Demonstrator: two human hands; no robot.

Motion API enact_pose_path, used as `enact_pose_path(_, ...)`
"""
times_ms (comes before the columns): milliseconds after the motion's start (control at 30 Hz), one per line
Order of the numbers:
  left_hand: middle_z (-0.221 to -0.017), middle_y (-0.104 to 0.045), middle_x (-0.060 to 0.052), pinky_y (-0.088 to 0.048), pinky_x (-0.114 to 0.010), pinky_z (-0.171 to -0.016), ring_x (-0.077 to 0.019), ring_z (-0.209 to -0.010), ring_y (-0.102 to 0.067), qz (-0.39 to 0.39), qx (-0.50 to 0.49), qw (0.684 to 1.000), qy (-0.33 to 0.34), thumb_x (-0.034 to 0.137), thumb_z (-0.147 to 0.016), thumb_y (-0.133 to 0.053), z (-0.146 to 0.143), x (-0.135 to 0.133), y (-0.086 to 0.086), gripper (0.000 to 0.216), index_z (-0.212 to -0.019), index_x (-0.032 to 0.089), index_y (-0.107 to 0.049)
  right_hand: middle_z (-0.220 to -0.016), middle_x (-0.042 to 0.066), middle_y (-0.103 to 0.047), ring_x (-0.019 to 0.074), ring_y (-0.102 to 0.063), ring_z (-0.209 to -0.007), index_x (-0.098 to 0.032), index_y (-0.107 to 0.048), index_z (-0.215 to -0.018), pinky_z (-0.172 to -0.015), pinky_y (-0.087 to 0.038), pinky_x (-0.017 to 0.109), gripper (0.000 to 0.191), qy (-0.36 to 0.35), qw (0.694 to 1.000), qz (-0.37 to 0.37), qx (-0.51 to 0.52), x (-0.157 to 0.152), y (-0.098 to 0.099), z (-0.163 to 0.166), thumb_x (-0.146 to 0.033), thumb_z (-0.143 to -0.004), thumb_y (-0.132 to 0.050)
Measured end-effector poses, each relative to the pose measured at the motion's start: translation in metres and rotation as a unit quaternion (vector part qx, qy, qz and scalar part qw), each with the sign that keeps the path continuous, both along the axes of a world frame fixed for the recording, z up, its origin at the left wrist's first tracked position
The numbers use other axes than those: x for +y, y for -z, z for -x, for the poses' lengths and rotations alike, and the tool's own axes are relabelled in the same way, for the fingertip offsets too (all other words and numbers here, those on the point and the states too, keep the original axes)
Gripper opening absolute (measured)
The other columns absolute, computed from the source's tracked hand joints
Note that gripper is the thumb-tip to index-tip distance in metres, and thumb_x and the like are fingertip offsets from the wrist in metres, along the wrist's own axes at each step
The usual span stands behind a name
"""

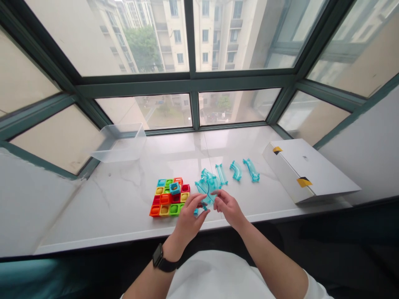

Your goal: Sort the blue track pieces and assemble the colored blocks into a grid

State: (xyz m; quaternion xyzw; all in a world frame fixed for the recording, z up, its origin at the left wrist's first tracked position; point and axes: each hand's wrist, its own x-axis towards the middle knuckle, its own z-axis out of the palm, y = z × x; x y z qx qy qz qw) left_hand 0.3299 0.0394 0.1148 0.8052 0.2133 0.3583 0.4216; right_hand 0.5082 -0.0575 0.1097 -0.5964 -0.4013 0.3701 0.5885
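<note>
Both my hands meet at the front edge of a white marble sill. My left hand point(189, 218), with a black watch on its wrist, and my right hand point(228, 207) pinch a clear turquoise plastic track assembly point(206, 187) between them, holding it just above the sill. To its left lies a square grid of coloured blocks point(170, 197) in red, orange, yellow, green and blue, with one blue block raised on top. Three loose turquoise track pieces lie behind: a straight one point(221, 173), a curved one point(236, 170) and a longer one point(251, 169).
A clear plastic tub point(120, 143) stands at the back left of the sill point(124, 195). A white cardboard box point(307, 168) with yellow-black tape lies at the right. Window panes and dark green frames enclose the back and sides.
</note>
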Motion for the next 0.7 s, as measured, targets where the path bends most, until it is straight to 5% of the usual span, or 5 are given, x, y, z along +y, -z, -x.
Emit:
enact_pose_path(200,-0.132,-0.065,-0.011,-0.064,-0.036,-0.092,-0.0220,-0.111,-0.070,0.035,0.021,0.999,0.027,0.035,-0.100,-0.066,-0.008,-0.012,-0.009,0.046,-0.144,0.028,-0.057,-0.060,-0.004,-0.060,0.0136,-0.057,-0.054,-0.021,-0.066,-0.094,-0.053,-0.047,0.024,0.027,0.052,0.997,0.020,0.060,0.012,-0.012,0.010,-0.048,-0.095,-0.065)
enact_pose_path(400,-0.094,-0.076,-0.004,-0.060,-0.029,-0.076,-0.0178,-0.081,-0.072,0.108,0.069,0.991,-0.022,0.038,-0.102,-0.060,-0.014,-0.009,-0.022,0.020,-0.110,0.022,-0.070,-0.064,-0.002,-0.063,0.0153,-0.064,-0.058,-0.022,-0.067,-0.097,-0.056,-0.052,0.025,0.025,0.049,0.999,0.021,0.002,0.004,-0.021,0.014,-0.047,-0.096,-0.065)
enact_pose_path(700,-0.081,-0.070,-0.001,-0.049,-0.027,-0.068,-0.0164,-0.071,-0.064,0.034,0.094,0.995,-0.027,0.032,-0.100,-0.056,-0.014,-0.014,-0.032,0.013,-0.095,0.023,-0.064,-0.064,-0.001,-0.066,0.0162,-0.065,-0.058,-0.022,-0.067,-0.085,-0.058,-0.052,0.026,0.035,0.043,0.999,0.007,-0.025,-0.005,-0.028,0.010,-0.055,-0.098,-0.064)
